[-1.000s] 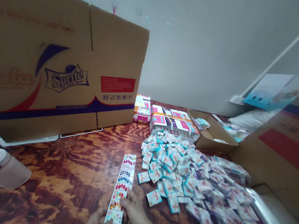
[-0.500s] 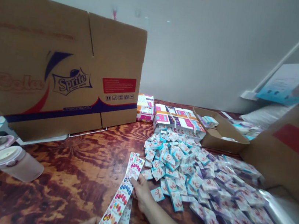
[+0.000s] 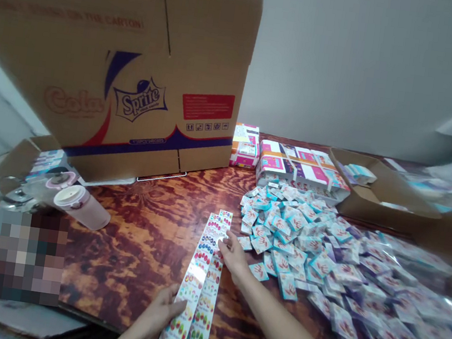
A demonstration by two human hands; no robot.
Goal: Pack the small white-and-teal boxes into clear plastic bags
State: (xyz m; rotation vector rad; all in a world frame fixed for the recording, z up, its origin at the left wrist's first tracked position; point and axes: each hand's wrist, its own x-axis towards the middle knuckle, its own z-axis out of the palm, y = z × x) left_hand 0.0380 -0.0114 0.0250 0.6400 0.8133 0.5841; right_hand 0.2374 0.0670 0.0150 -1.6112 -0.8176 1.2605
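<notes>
White with rows of coloured ovals, the front strip (image 3: 198, 266) overlaps the back strip (image 3: 207, 304) over the surface (image 3: 133, 260), left of the packets (image 3: 291, 240). The left hand (image 3: 157, 314) has its grip closed on the front strip's lower part, the right hand (image 3: 235, 256) pinches its upper edge; behind, the carton (image 3: 209, 49) reads "Cola", "Sprite" and "ON THE CARTON!"
</notes>
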